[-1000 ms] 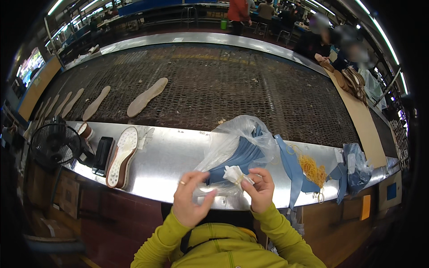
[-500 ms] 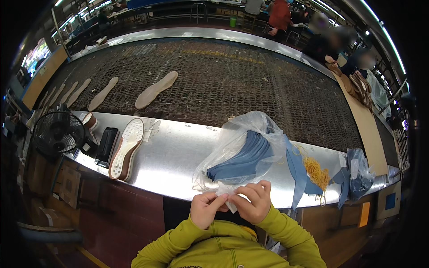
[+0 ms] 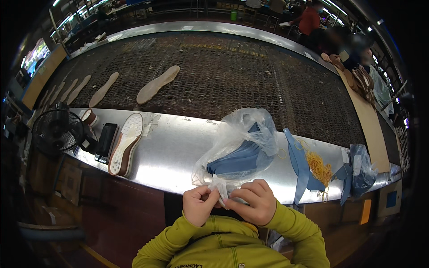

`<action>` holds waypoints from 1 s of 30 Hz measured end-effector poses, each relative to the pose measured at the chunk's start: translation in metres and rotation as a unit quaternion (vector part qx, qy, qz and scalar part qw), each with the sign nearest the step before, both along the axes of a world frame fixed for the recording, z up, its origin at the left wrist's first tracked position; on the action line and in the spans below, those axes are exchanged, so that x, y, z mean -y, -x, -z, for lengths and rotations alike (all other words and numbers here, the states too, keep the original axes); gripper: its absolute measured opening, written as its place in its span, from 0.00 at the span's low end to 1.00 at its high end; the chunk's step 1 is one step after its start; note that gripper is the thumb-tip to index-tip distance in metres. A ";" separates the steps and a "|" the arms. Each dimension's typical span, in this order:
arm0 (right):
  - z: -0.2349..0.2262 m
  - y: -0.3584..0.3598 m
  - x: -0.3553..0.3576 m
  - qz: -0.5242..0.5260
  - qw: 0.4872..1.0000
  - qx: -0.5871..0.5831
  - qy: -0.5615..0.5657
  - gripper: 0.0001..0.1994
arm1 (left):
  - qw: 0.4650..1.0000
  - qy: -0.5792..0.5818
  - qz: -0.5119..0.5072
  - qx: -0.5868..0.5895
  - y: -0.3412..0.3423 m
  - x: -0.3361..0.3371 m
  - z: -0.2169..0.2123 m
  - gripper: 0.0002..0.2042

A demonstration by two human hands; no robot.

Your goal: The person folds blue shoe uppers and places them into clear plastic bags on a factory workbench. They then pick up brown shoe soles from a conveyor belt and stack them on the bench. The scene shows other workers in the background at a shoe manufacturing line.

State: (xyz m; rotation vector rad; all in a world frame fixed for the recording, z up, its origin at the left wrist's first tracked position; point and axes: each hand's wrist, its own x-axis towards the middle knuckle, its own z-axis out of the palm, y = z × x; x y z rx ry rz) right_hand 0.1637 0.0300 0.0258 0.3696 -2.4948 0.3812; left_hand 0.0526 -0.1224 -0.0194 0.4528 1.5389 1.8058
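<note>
A clear plastic bag (image 3: 229, 129) lies on the metal ledge in front of me, with a stack of blue strips (image 3: 237, 160) inside it. Its gathered near end comes over the ledge toward my body. My left hand (image 3: 198, 206) pinches that bunched plastic between thumb and fingers. On the other side of the same end, my right hand (image 3: 255, 203) also grips it, the two hands almost meeting. Right of the bag lie loose blue pieces (image 3: 298, 165) and a tangle of yellow rubber bands (image 3: 318, 165).
Left along the metal ledge (image 3: 170, 134) stand a shoe sole (image 3: 126, 144), a black case (image 3: 106, 142), a tape roll (image 3: 88, 117) and a fan (image 3: 58, 131). Beyond is a mesh conveyor (image 3: 214, 80) carrying several insoles (image 3: 157, 85). Another plastic bag (image 3: 362, 170) sits far right. People work at back right.
The bag's near end is now drawn out longer between my hands, which have spread slightly apart. Its upper part has folded over, covering more of the blue strips.
</note>
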 end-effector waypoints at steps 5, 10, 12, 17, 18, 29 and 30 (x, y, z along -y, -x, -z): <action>0.006 0.001 0.001 -0.023 1.000 -0.010 -0.018 0.14 | 0.998 -0.011 -0.010 0.066 0.006 0.000 -0.003 0.08; 0.017 0.001 0.005 -0.011 0.999 -0.032 -0.008 0.14 | 0.991 -0.032 0.004 0.132 0.007 0.000 -0.002 0.08; 0.018 0.002 0.006 -0.011 1.000 -0.023 -0.007 0.13 | 0.985 -0.048 0.005 0.167 0.007 0.001 -0.001 0.08; 0.019 0.003 0.013 -0.020 0.999 0.027 0.024 0.13 | 0.990 -0.018 0.016 0.140 0.005 0.002 0.002 0.08; 0.019 0.003 0.013 -0.011 0.999 0.019 0.035 0.13 | 0.991 -0.034 0.018 0.132 0.004 0.001 0.001 0.08; 0.020 0.012 0.001 0.083 0.985 -0.138 0.056 0.13 | 0.980 -0.140 -0.009 0.140 0.007 -0.017 -0.017 0.08; 0.019 0.014 0.000 0.092 0.982 -0.149 0.065 0.12 | 0.981 -0.131 -0.012 0.142 0.007 -0.019 -0.017 0.08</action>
